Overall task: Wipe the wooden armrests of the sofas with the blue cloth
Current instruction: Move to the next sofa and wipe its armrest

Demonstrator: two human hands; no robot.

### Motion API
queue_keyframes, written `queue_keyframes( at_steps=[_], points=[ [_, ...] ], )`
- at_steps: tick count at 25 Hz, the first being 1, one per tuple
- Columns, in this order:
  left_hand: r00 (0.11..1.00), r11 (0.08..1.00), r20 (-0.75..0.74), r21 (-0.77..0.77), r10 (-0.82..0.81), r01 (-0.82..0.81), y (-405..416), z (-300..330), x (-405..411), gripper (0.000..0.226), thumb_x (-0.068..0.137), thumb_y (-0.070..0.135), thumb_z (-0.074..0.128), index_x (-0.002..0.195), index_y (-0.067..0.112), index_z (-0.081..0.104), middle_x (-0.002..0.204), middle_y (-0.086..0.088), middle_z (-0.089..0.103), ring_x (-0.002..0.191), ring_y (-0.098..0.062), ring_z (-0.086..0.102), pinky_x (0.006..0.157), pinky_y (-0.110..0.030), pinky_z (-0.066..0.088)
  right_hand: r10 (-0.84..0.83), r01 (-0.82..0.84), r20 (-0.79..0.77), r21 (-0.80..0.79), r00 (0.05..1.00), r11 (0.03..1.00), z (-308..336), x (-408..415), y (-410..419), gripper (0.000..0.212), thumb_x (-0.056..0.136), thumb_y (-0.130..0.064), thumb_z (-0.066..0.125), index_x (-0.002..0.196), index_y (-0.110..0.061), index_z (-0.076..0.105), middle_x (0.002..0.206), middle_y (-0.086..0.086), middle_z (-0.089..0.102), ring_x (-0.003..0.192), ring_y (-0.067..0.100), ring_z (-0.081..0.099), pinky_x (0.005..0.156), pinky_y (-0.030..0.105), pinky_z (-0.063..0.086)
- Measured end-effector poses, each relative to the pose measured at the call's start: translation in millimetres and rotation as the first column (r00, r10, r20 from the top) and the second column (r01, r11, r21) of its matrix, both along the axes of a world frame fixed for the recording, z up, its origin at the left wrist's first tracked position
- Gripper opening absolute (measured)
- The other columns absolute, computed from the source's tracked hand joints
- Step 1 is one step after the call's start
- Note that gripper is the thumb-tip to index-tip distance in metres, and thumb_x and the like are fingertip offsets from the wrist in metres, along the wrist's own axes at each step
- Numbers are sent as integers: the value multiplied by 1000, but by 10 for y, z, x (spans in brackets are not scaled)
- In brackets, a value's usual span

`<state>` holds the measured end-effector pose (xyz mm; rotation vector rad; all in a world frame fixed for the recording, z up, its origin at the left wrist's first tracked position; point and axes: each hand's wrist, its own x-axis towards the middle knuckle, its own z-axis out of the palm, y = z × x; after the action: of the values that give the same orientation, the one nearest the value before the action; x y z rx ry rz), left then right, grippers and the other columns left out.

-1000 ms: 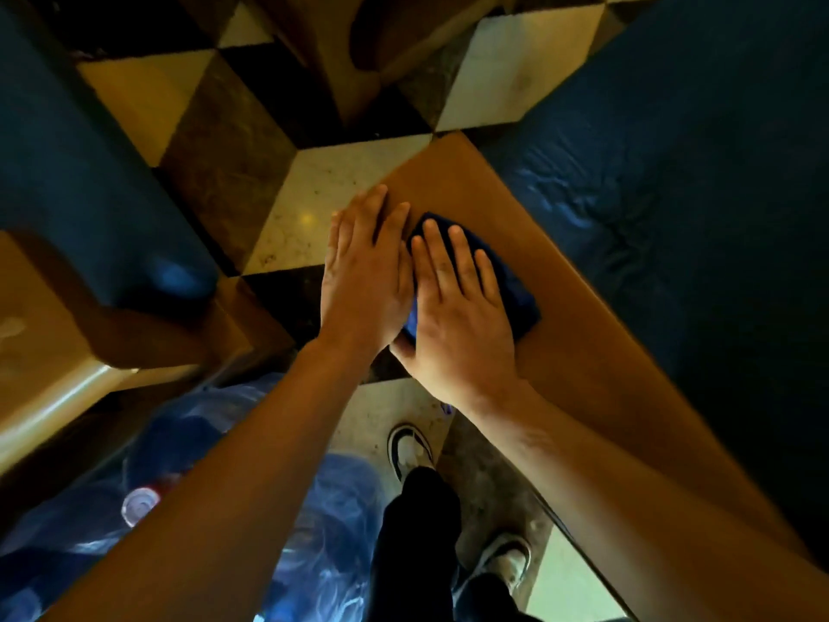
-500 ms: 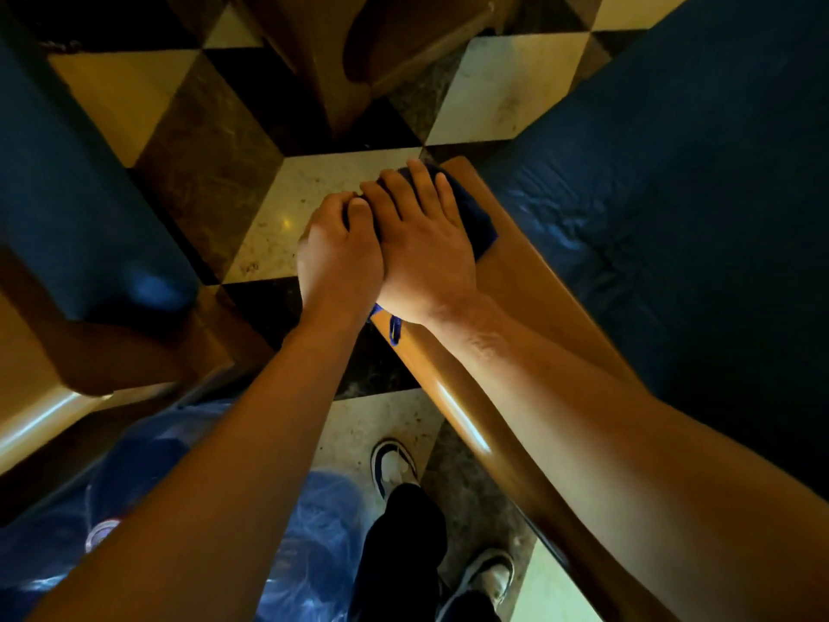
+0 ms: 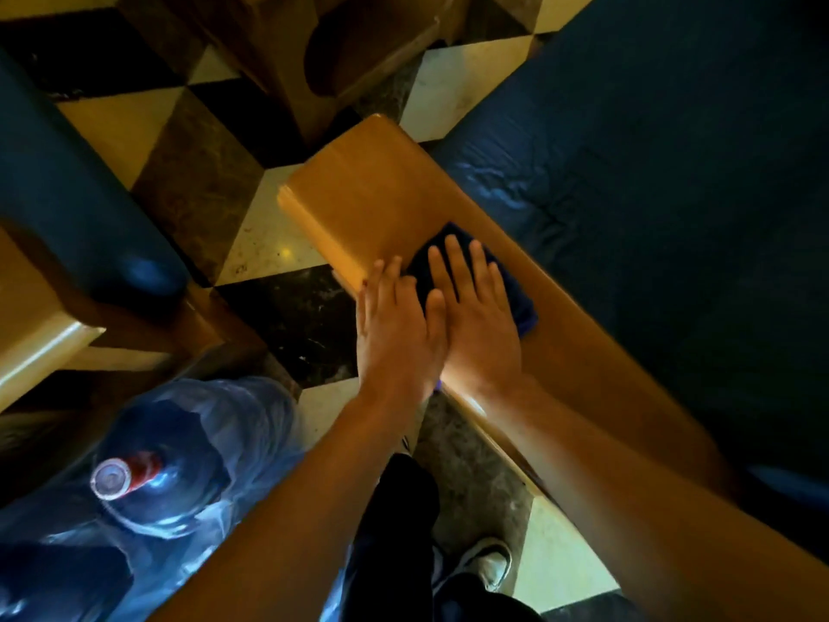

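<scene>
A wide wooden armrest (image 3: 368,190) runs diagonally from the upper middle to the lower right, beside a dark blue sofa seat (image 3: 650,172). The blue cloth (image 3: 520,303) lies flat on it, about midway along. My right hand (image 3: 475,316) presses flat on the cloth with fingers spread. My left hand (image 3: 394,325) lies flat next to it at the armrest's left edge, its fingers touching the cloth's left side. Most of the cloth is hidden under my hands.
A second sofa with a dark cushion (image 3: 67,186) and wooden armrest (image 3: 40,343) stands at left. A large water bottle in blue plastic (image 3: 148,478) sits at lower left. A wooden table base (image 3: 314,60) stands ahead on the checkered floor (image 3: 269,244). My shoes (image 3: 489,563) are below.
Both hands and the cloth have slid back along the armrest from its far end toward me. The far end of the armrest is now bare.
</scene>
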<state>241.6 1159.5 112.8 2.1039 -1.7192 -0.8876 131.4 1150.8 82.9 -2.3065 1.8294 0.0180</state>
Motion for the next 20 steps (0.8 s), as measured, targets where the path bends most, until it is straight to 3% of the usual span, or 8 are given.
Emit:
queue_keyframes(
  at_steps=[5, 7, 10, 12, 14, 16, 18, 20],
  points=[
    [977, 993, -191, 94, 89, -72, 1408, 101, -806, 50, 104, 36, 45, 148, 11, 40, 162, -5, 33, 146, -24, 36, 117, -48, 38, -48, 48, -24, -5, 999, 999, -48, -755, 1411, 81, 99, -42, 44, 163, -16, 1, 171, 8, 1, 158, 30, -1, 128, 48, 8],
    [972, 992, -232, 129, 36, -5, 1917, 137, -1140, 53, 104, 34, 44, 151, 11, 36, 159, -9, 38, 144, -25, 39, 117, -46, 38, -94, 94, -53, -8, 994, 996, -47, -1098, 1946, 81, 97, -37, 47, 163, -15, 6, 171, 9, 5, 157, 32, 4, 127, 49, 14],
    [962, 964, -234, 190, -141, 188, 2580, 123, -1613, 42, 105, 29, 43, 137, 3, 52, 142, -17, 54, 132, -31, 49, 112, -43, 40, -175, 172, -109, -37, 978, 984, -46, -1613, 2789, 68, 98, -29, 38, 161, -14, 19, 169, 8, 18, 156, 31, 16, 125, 48, 23],
    [937, 920, -282, 271, -206, 284, 2947, 130, -1936, 32, 104, 28, 44, 116, 4, 61, 120, -16, 64, 114, -31, 57, 100, -42, 45, -229, 223, -123, -55, 966, 973, -34, -1985, 3334, 61, 98, -22, 37, 159, -15, 28, 166, 7, 27, 154, 31, 22, 124, 48, 27],
    [917, 883, -363, 359, -165, 301, 3159, 108, -2136, 30, 100, 29, 46, 108, 7, 65, 111, -14, 68, 107, -30, 61, 95, -44, 48, -245, 241, -103, -52, 964, 969, 3, -2271, 3706, 67, 90, -4, 49, 156, -13, 35, 163, 8, 33, 151, 33, 28, 120, 52, 34],
    [905, 797, -367, 469, -217, 381, 3407, 117, -2334, 32, 100, 28, 49, 120, 10, 66, 123, -13, 69, 117, -29, 61, 101, -42, 47, -314, 316, -75, 26, 947, 948, 120, -2488, 4018, 83, 76, 12, 61, 154, -9, 40, 162, 12, 35, 149, 38, 31, 116, 55, 39],
    [903, 686, -345, 593, -257, 422, 3557, 142, -2445, 36, 100, 25, 53, 131, 8, 61, 136, -14, 65, 127, -28, 58, 106, -37, 44, -452, 446, 7, 147, 892, 883, 267, -2520, 4221, 84, 76, 14, 64, 153, -8, 40, 161, 14, 36, 150, 40, 28, 116, 56, 38],
    [918, 602, -388, 715, -80, 354, 3589, 211, -2493, 41, 99, 25, 59, 135, 6, 58, 139, -17, 63, 128, -29, 58, 107, -40, 45, -630, 585, 150, 258, 762, 769, 400, -2469, 4339, 76, 84, 11, 60, 154, -10, 39, 163, 11, 34, 153, 36, 23, 117, 55, 37]
  ],
)
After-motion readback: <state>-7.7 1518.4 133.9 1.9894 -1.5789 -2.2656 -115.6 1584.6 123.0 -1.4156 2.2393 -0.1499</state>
